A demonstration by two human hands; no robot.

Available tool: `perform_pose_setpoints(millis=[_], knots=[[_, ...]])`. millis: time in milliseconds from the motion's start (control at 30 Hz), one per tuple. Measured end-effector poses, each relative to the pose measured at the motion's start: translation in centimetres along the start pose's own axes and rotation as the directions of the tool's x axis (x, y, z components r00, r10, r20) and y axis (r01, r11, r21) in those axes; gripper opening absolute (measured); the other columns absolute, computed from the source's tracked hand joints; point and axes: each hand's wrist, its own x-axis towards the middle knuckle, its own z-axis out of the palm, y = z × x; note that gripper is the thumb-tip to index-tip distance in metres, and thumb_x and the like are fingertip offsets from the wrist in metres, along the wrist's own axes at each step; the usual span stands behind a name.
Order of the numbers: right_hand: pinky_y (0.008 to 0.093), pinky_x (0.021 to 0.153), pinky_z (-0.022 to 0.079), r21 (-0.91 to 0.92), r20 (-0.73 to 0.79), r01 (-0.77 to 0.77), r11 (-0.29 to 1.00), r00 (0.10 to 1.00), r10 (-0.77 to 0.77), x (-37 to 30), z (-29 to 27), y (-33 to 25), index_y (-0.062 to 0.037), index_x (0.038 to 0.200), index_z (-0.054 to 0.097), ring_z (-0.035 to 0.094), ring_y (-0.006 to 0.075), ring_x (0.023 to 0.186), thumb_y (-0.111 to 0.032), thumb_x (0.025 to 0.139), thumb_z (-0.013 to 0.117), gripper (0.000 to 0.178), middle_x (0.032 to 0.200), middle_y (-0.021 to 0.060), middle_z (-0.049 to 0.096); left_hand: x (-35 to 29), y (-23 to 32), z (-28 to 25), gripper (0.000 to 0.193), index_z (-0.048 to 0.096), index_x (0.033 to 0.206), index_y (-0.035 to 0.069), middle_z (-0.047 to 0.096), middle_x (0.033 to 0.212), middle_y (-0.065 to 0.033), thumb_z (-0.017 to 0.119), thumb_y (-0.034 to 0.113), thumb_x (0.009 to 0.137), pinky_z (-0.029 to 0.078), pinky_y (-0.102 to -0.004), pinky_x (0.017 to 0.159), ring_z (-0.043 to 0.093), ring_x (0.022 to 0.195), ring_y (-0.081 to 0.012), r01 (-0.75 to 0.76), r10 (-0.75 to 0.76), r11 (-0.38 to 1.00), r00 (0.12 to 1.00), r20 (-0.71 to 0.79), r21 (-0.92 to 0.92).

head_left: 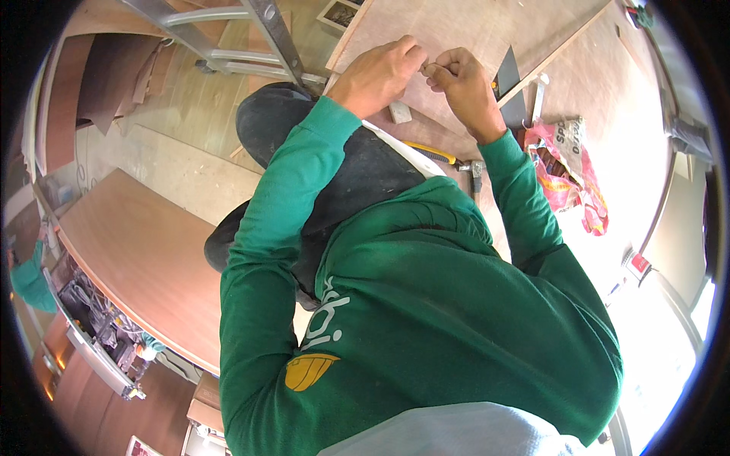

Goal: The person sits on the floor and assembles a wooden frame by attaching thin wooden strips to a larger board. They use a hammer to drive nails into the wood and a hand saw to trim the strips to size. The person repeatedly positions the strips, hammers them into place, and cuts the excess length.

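Note:
My left hand (384,78) and my right hand (462,85) meet over a wooden panel (449,30), fingertips nearly touching. Both are closed in a pinch. A tiny dark thing shows between the fingertips, too small to name. Just below my hands sits a small pale block (399,112). A hammer (430,151) with a yellow and black handle lies between my knees and my right forearm. To the right of my right hand are a dark pointed flat blade (511,87) and a long thin wood strip (563,50).
A torn pink and white plastic bag (564,163) lies beside my right sleeve. At the upper left stands an aluminium ladder (274,34). A large brown board (141,254) lies on the left, past it a crate of cables and tools (95,319). Another person's green sleeve (34,281) shows at the left rim.

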Motion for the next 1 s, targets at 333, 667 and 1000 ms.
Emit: perform_pose_setpoints(millis=[333, 667, 1000], knots=[[0.0547, 0.072, 0.052, -0.623, 0.049, 0.017, 0.782, 0.999, 0.017, -15.9, -7.5, 10.9, 0.002, 0.105, 0.056, 0.068, 0.048, 0.084, -0.021, 0.097, 0.069, 0.027, 0.09, 0.0266, 0.067, 0.3, -6.5, -1.1, 0.021, 0.06, 0.101, 0.008, 0.063, 0.086, -0.0033, 0.051, 0.024, 0.112, 0.053, -0.0324, 0.065, 0.062, 0.075, -0.0162, 0.447, -0.691, 0.519, 0.721, -0.049, -0.729], [0.0587, 0.086, 0.053, -0.791, 0.031, -0.164, 0.589, 0.951, 0.307, -23.2, -9.4, 20.9, 0.0024, 0.125, 0.048, 0.065, 0.0543, 0.103, -0.037, 0.095, 0.073, 0.056, 0.117, 0.0331, 0.062, -0.4, -19.1, -0.2, 0.004, 0.063, 0.107, 0.002, 0.068, 0.099, -0.0097, 0.063, 0.005, 0.104, 0.062, -0.0402, 0.091, 0.071, 0.095, -0.0256, -0.128, -0.779, -0.088, 0.627, -0.012, -0.988], [0.0499, 0.072, 0.049, -0.595, 0.142, -0.371, 0.713, 0.825, 0.548, -23.7, -13.1, 9.2, 0.0012, 0.105, 0.053, 0.063, 0.0409, 0.075, -0.02, 0.089, 0.068, 0.031, 0.082, 0.0272, 0.061, 1.5, -14.8, 2.4, 0.017, 0.062, 0.114, 0.003, 0.067, 0.095, -0.0088, 0.051, 0.017, 0.111, 0.059, -0.0371, 0.074, 0.069, 0.082, -0.0206, 0.461, -0.821, 0.365, 0.569, -0.046, -0.809]])
